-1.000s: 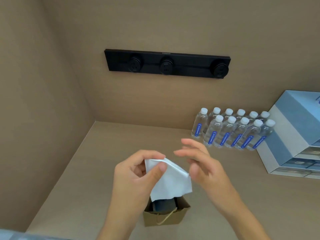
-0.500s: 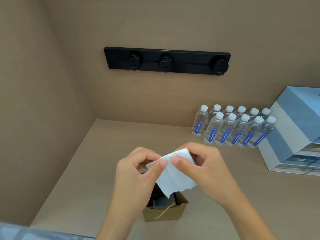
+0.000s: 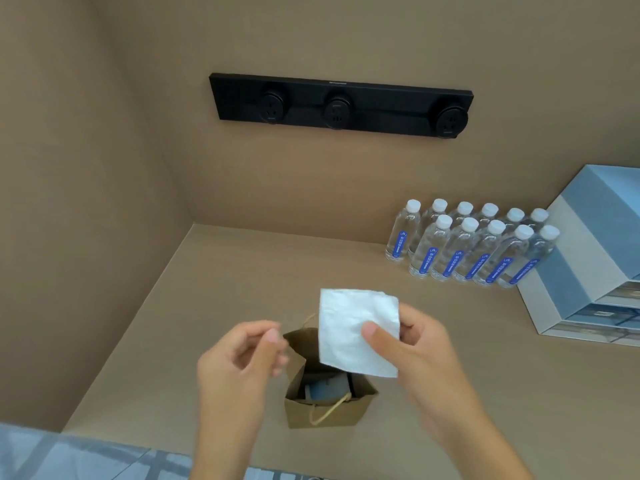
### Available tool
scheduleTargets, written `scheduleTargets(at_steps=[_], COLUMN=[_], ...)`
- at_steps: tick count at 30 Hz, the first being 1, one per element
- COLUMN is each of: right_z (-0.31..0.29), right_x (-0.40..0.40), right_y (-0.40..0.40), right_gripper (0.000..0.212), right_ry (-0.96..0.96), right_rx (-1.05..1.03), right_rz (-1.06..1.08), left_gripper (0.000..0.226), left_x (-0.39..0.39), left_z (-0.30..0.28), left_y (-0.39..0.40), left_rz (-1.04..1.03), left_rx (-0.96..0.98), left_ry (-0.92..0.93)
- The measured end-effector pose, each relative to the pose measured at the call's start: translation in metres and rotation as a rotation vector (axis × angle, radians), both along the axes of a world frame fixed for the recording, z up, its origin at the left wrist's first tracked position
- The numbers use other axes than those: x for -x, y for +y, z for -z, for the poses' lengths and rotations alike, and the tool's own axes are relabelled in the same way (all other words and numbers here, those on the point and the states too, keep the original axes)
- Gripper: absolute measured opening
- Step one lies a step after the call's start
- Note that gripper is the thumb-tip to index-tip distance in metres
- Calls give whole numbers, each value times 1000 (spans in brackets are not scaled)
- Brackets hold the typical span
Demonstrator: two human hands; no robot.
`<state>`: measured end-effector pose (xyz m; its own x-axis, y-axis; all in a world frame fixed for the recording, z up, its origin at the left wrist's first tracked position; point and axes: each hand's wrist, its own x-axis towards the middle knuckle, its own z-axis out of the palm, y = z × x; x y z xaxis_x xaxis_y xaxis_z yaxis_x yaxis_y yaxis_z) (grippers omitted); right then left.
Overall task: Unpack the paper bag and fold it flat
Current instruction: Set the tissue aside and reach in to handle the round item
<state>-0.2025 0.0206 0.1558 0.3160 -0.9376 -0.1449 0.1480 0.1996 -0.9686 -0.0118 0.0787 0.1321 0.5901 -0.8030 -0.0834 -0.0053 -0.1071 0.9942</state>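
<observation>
A small brown paper bag (image 3: pixel 325 412) with cord handles stands open on the beige counter, low in the middle of the view. Inside it I see a dark object with a blue part (image 3: pixel 327 388); what it is I cannot tell. My right hand (image 3: pixel 420 355) pinches a folded white tissue (image 3: pixel 353 329) between thumb and fingers, holding it above the bag's mouth. My left hand (image 3: pixel 242 365) hovers just left of the bag, fingers loosely curled with the thumb near the fingertips, holding nothing.
Several water bottles (image 3: pixel 474 245) with white caps and blue labels stand at the back right. A blue and white drawer box (image 3: pixel 595 258) sits at the right edge. A black socket strip (image 3: pixel 341 105) is mounted on the back wall. Walls close the left and back.
The tissue passed from my left hand to my right hand. My left hand let go and drew back to the left, and the tissue now sits higher and further right.
</observation>
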Motion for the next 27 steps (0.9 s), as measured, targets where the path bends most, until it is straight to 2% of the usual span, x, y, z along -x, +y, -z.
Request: scheduleTargets(at_steps=[2,3,5,8,11,14,16,18,19,22,27], right_z=[-2,-1,2,3,5,6,4,11,14,39,73], right_x=[7,8,0,-19,-35,-43,-44,-44,-46,-55,-84], right_y=[2,4,10,16,10,3,2,-3,-7,-24,-28], right_gripper=[7,8,23,24,28,25,20,30,34,20,26], right_ry=[365,567,918,1131,1260,1393,1437,1406,1387,1241,1042], right_rx=[143,229,334,376,338,296,280,242,171,-47,-476], right_rz=[2,-12,-152,-414,-526,-600,-668,-701,-715,-723,-600], left_gripper=[33,35,40,40,32,6,21,24,24,44,76], left_x=[-13,-15,-11,10,21,16,11,8,9,15,23], left_z=[12,15,19,20,22,25,30,34,36,40,47], left_y=[8,11,13,4,-11,-15,-8,1,5,11,10], left_rz=[-46,1,198,439,470,439,390,379,399,487,508], left_rx=[-62,-99,-186,-344,-551,-592,-598,-603,-609,-597,-583], left_ry=[-139,-225,-395,-580,-731,-728,-694,-609,-559,-422,-345])
